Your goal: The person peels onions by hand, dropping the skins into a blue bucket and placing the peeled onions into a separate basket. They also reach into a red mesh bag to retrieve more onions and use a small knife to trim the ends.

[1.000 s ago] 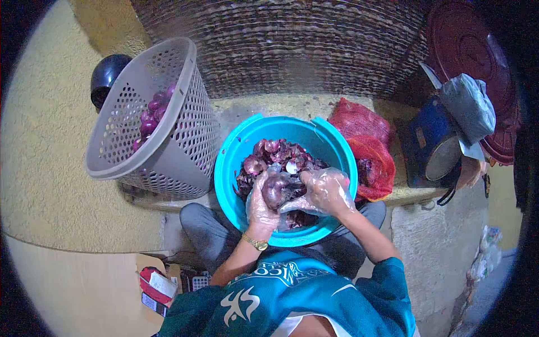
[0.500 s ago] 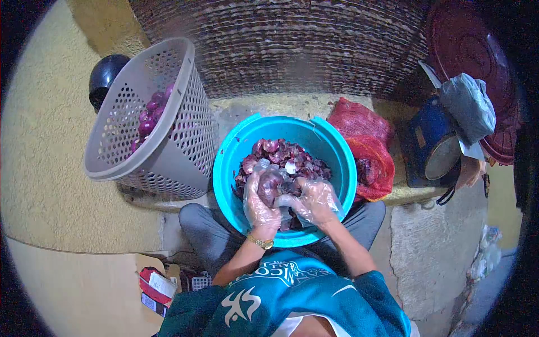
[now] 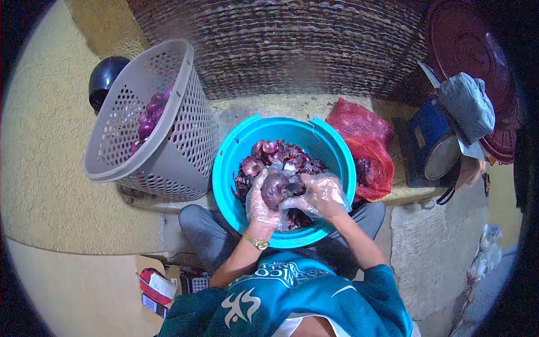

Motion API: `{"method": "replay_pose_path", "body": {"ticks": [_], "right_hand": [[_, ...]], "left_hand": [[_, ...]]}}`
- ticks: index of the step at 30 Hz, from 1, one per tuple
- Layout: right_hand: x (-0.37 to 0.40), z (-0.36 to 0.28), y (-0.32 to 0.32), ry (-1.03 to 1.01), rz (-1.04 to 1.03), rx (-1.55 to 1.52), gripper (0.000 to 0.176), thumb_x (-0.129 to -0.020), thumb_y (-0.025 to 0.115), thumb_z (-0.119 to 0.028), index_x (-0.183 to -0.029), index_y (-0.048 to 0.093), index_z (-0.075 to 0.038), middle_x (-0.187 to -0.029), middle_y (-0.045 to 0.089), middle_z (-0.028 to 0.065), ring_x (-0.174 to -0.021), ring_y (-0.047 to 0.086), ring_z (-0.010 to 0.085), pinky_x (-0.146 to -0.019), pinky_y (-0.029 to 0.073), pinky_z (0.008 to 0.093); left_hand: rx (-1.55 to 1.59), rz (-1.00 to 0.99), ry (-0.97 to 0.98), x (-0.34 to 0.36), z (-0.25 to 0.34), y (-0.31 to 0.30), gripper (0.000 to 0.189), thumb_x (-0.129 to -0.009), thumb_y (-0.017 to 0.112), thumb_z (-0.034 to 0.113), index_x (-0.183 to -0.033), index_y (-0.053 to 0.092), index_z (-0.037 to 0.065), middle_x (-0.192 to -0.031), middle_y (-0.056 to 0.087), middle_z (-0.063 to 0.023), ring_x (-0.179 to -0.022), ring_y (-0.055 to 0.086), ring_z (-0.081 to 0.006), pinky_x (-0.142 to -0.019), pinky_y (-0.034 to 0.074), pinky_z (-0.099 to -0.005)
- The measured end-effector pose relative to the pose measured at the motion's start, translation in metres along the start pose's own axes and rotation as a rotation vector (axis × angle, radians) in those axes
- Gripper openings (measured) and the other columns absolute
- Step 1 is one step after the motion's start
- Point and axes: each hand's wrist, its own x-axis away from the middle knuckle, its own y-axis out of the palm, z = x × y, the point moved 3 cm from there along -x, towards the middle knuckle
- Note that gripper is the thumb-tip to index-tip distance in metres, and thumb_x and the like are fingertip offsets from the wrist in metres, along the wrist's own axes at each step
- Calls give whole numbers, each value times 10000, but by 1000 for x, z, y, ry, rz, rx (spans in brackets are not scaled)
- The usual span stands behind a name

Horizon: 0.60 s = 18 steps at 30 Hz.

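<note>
A red onion [image 3: 274,190] rests in my left hand [image 3: 261,206], whose fingers curl round it. My right hand [image 3: 325,195] is closed at the onion's right side, with a dark piece [image 3: 293,190] between it and the onion; whether this is loose skin or a tool I cannot make out. Both hands wear clear plastic gloves and are over a turquoise tub [image 3: 223,174]. Beneath them, dry purple onion skins [image 3: 303,163] and some onions [image 3: 251,166] lie in the tub.
To the left stands a grey perforated basket [image 3: 193,129] with peeled onions [image 3: 150,119] inside. Red mesh sacks [image 3: 359,121] lie right of the tub. A blue container [image 3: 424,137] with a grey plastic bundle [image 3: 467,106] stands farther right. A black bowl [image 3: 106,78] sits behind the basket.
The onion has turned in my left hand, and its round side now shows more fully. My right hand has shifted slightly right, and the dark piece beside the onion shows more clearly.
</note>
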Motion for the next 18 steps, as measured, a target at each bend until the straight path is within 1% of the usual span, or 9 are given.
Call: {"method": "replay_pose_path", "body": {"ticks": [1, 3, 5, 6, 9, 13, 15, 16, 18], "right_hand": [[-1, -4, 2, -21, 3, 7, 652, -657, 713, -677, -843, 628, -58, -501, 509, 97, -466, 565, 295, -484, 419, 459], [-3, -14, -2, 121, -50, -60, 647, -684, 709, -661, -877, 659, -46, -511, 534, 117, -482, 585, 304, -506, 441, 455], [-10, -20, -2, 324, -214, -288, 628, -710, 706, -641, -849, 677, -29, -559, 584, 168, -536, 621, 329, -547, 467, 461], [-11, -25, -1, 330, -187, -259, 534, -742, 718, -576, -772, 633, -50, -563, 571, 168, -544, 601, 359, -535, 449, 463], [-15, -35, -9, 405, -161, -390, 540, -746, 718, -570, -773, 631, -38, -574, 578, 175, -547, 596, 369, -544, 454, 464], [-11, -20, -14, 408, -232, -291, 600, -726, 694, -641, -805, 684, -46, -631, 632, 196, -599, 649, 355, -571, 489, 455], [-6, -8, -13, 267, -130, -309, 603, -707, 694, -662, -781, 658, -64, -596, 618, 167, -572, 641, 340, -552, 483, 455], [-5, -6, -14, 267, -130, -310, 603, -707, 694, -662, -781, 658, -64, -596, 618, 167, -572, 641, 340, -552, 483, 455], [-3, -7, -16, 161, -179, -104, 618, -682, 676, -702, -754, 620, -91, -546, 574, 130, -520, 617, 306, -496, 456, 459]], "left_hand": [[70, 12, 13, 0, 0, 1, 270, -911, 633, 313, -1018, 643, 65, -989, 692, -104, -862, 683, -246, -804, 576, -409], [100, 2, 28, 1, 0, 6, 252, -908, 635, 308, -985, 636, 69, -955, 690, -97, -836, 682, -249, -780, 577, -409], [79, 70, 159, 1, 5, 8, 258, -912, 628, 304, -1020, 627, 70, -933, 690, -95, -830, 682, -250, -758, 575, -403], [101, 32, 165, -2, 6, 5, 262, -915, 624, 300, -1054, 623, 78, -968, 685, -95, -852, 679, -243, -755, 570, -397], [96, 5, 219, -5, 5, -2, 264, -923, 612, 298, -1082, 619, 87, -1013, 674, -95, -893, 670, -230, -784, 567, -396], [-4, -15, 239, -5, 2, -10, 280, -929, 605, 303, -1108, 617, 88, -1065, 664, -98, -944, 656, -223, -831, 557, -393], [-288, -105, 102, -8, 3, -19, 296, -939, 590, 311, -1116, 620, 76, -1086, 664, -101, -980, 650, -225, -887, 540, -394], [-94, -245, -187, -2, 10, -13, 314, -939, 590, 316, -1109, 626, 55, -1106, 663, -104, -1013, 643, -228, -922, 524, -399], [-120, -176, -144, -4, 10, -19, 360, -947, 560, 316, -1173, 603, 39, -1140, 658, -115, -1052, 633, -251, -942, 512, -414]]}}
